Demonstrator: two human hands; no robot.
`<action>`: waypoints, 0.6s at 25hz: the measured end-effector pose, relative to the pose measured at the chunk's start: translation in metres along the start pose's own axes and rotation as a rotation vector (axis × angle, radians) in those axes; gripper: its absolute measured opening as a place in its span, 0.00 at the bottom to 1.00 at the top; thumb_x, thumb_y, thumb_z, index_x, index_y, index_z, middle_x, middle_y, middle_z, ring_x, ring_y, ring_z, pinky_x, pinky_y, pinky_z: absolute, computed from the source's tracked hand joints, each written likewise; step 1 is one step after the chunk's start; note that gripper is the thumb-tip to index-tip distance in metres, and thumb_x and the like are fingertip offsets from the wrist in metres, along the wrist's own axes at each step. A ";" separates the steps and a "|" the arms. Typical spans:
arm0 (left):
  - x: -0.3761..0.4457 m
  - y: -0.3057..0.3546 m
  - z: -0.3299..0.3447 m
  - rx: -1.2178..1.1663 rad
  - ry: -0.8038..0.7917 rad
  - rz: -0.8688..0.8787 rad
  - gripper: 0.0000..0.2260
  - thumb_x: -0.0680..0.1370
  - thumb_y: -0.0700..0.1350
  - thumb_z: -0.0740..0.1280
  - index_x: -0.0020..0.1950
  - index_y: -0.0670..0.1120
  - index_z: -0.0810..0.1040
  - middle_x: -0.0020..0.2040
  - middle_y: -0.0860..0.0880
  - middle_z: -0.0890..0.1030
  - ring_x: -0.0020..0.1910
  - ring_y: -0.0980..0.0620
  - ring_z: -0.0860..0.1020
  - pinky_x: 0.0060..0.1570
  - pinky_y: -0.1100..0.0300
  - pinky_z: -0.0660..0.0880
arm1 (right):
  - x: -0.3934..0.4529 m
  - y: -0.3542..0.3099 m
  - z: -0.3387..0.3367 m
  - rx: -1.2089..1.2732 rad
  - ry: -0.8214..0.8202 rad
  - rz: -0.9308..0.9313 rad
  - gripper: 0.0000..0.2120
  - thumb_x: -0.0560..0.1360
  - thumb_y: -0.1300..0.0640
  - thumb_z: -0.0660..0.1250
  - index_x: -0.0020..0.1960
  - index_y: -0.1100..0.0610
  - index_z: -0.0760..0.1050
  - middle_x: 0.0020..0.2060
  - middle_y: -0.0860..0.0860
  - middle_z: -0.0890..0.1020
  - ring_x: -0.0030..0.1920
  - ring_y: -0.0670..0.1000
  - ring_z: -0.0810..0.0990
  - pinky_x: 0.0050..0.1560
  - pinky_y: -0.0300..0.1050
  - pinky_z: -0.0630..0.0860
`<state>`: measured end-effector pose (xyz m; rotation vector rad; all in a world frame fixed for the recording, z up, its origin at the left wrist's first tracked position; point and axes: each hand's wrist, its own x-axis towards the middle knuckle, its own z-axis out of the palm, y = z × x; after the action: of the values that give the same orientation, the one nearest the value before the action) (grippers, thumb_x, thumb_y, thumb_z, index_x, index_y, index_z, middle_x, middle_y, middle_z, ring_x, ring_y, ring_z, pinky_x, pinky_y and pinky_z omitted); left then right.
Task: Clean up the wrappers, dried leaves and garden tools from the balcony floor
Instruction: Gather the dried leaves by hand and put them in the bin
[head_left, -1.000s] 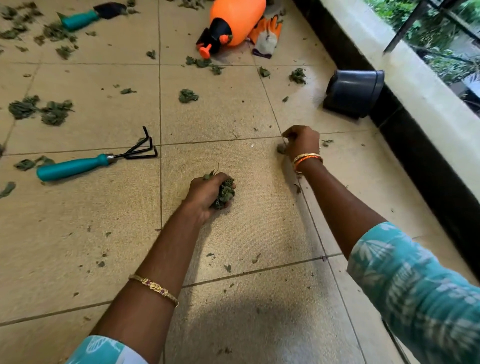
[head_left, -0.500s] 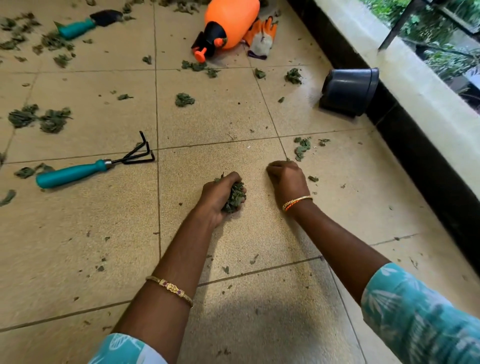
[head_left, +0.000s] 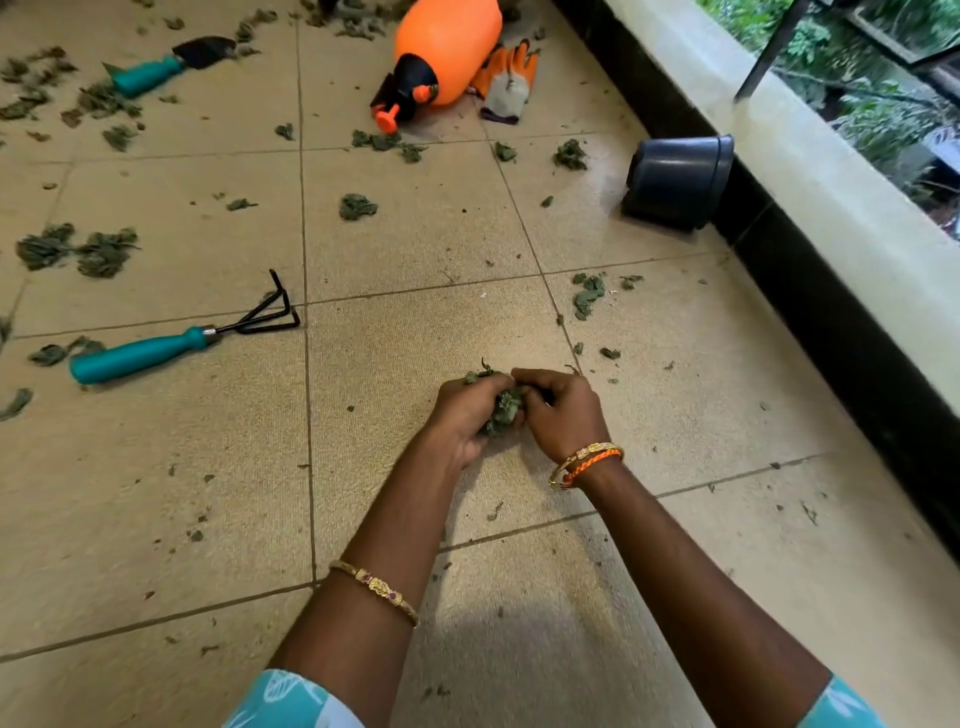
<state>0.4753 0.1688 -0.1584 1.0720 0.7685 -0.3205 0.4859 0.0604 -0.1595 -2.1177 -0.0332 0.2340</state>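
My left hand (head_left: 462, 418) grips a clump of dried leaves (head_left: 503, 410) just above the tiled floor. My right hand (head_left: 561, 415) meets it from the right, fingers curled against the same clump. More dried leaves lie loose: a small pile (head_left: 587, 296) up and to the right, one (head_left: 357, 207) further off, and larger heaps (head_left: 78, 249) at the left. A teal-handled hand rake (head_left: 171, 345) lies to the left of my hands. At the top left lies a teal-handled trowel (head_left: 166, 62).
An orange pressure sprayer (head_left: 441, 52) lies on its side at the top, with an orange-and-grey glove (head_left: 506, 83) beside it. A black plant pot (head_left: 675, 179) lies tipped against the black-based balcony wall (head_left: 831, 291) along the right.
My right hand drew back from the leaves near the tile joint to my left hand. It now presses against the clump, and both hands sit closer together.
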 end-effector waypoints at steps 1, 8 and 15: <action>-0.001 0.000 0.003 -0.001 0.000 -0.010 0.03 0.77 0.39 0.66 0.44 0.41 0.78 0.40 0.43 0.81 0.34 0.50 0.80 0.38 0.55 0.80 | -0.002 -0.003 0.000 -0.043 -0.020 -0.020 0.17 0.76 0.68 0.59 0.62 0.59 0.76 0.57 0.56 0.80 0.57 0.53 0.78 0.58 0.41 0.74; -0.001 0.008 0.000 -0.076 -0.033 -0.007 0.03 0.77 0.36 0.65 0.45 0.37 0.77 0.38 0.42 0.80 0.28 0.52 0.79 0.24 0.63 0.75 | 0.016 0.002 -0.028 -0.062 -0.043 -0.069 0.19 0.77 0.66 0.54 0.65 0.58 0.73 0.68 0.53 0.71 0.63 0.53 0.73 0.57 0.40 0.73; -0.003 0.013 -0.011 -0.078 -0.063 -0.011 0.03 0.76 0.36 0.65 0.44 0.39 0.76 0.37 0.43 0.78 0.27 0.53 0.77 0.24 0.66 0.74 | 0.054 0.067 -0.036 -0.464 -0.018 -0.089 0.28 0.77 0.49 0.63 0.73 0.58 0.61 0.73 0.58 0.58 0.73 0.58 0.57 0.72 0.54 0.58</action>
<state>0.4763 0.1844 -0.1504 0.9804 0.7254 -0.3292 0.5403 0.0012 -0.2059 -2.5677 -0.2096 0.2056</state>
